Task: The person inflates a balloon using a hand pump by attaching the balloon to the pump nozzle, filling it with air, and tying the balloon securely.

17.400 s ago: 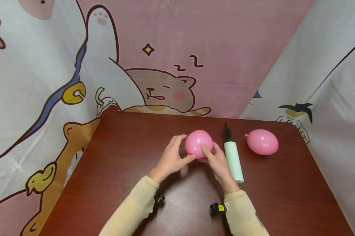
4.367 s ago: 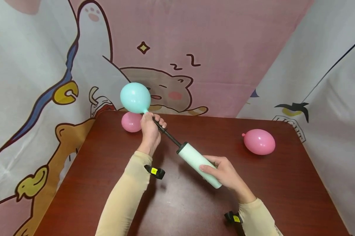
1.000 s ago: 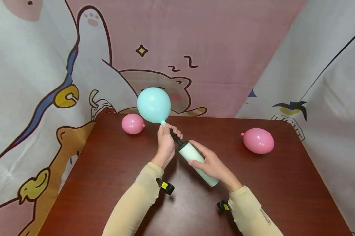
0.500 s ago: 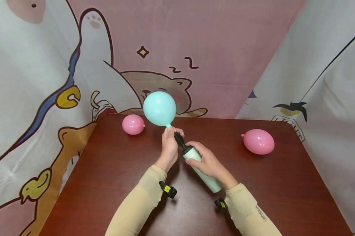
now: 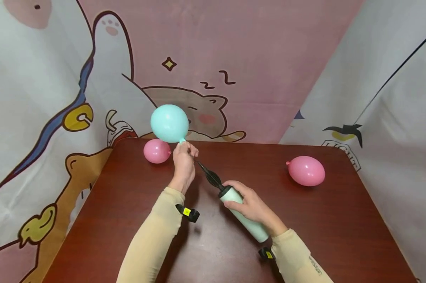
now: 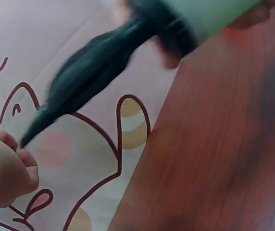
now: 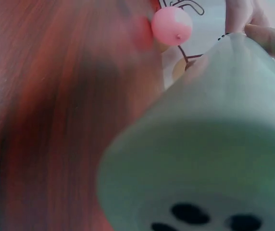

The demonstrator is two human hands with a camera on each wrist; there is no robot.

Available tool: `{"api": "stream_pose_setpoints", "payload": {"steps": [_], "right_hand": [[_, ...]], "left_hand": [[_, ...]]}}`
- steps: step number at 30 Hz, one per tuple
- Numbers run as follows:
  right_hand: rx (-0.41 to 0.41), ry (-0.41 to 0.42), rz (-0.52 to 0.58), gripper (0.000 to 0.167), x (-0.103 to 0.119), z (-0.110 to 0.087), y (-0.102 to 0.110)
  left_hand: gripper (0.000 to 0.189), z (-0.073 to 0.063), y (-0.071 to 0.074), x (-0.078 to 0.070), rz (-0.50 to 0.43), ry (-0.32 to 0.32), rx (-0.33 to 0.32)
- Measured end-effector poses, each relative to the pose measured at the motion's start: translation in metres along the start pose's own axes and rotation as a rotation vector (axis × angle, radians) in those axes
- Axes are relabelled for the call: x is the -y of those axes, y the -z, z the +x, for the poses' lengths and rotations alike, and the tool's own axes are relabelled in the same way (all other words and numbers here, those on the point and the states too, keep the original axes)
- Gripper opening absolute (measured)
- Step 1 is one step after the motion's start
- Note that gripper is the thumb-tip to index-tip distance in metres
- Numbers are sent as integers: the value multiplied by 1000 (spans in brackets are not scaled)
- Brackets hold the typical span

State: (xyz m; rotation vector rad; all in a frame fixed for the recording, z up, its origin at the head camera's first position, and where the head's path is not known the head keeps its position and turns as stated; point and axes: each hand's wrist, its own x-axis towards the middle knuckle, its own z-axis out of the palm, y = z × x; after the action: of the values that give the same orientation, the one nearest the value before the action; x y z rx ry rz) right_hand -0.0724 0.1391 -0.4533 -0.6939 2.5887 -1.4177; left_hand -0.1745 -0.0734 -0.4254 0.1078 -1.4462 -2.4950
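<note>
My left hand [image 5: 184,163] pinches the neck of an inflated light-blue balloon [image 5: 169,123], which stands above the fingers near the table's back edge. My right hand [image 5: 252,202] grips the pale green barrel of a balloon pump [image 5: 246,220]. Its black nozzle [image 5: 213,176] points up toward the left hand and is apart from the balloon. In the left wrist view the tapered nozzle [image 6: 87,72] ends close by the left fingers [image 6: 24,168]. The underside of the pump [image 7: 200,159] fills much of the right wrist view.
A small pink balloon [image 5: 156,151] lies at the back left of the brown table [image 5: 128,220], just below the blue one in view. Another pink balloon [image 5: 306,171] lies at the right. A cartoon-printed cloth [image 5: 262,70] hangs behind the table.
The blue balloon has come off the pump nozzle, and my left hand has carried it up and left. My right hand has drawn the pump slightly down; its handle is pushed in since earlier.
</note>
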Motion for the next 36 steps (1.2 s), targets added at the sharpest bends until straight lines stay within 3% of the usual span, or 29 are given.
{"api": "stream_pose_setpoints", "payload": {"steps": [3,7,11,16,28,36], "right_hand": [[-24,-10,-20,49,-6,-2,0],[-76,-26,-65,49,-13,0,1],[-132,-108,-119,50,-23,2,6],[-147,-217,-160,51,-38,5,14],[-193,-296,-279,54,-67,16,34],[-219,-420,-305,61,-81,22,42]], "left_hand": [[39,2,4,-4,51,-26,34],[37,-1,11,-3,124,-6,57],[33,-6,15,-1,211,37,112],[33,-14,18,0,327,72,193],[36,-30,28,8,433,153,310],[35,-37,32,16,482,165,350]]}}
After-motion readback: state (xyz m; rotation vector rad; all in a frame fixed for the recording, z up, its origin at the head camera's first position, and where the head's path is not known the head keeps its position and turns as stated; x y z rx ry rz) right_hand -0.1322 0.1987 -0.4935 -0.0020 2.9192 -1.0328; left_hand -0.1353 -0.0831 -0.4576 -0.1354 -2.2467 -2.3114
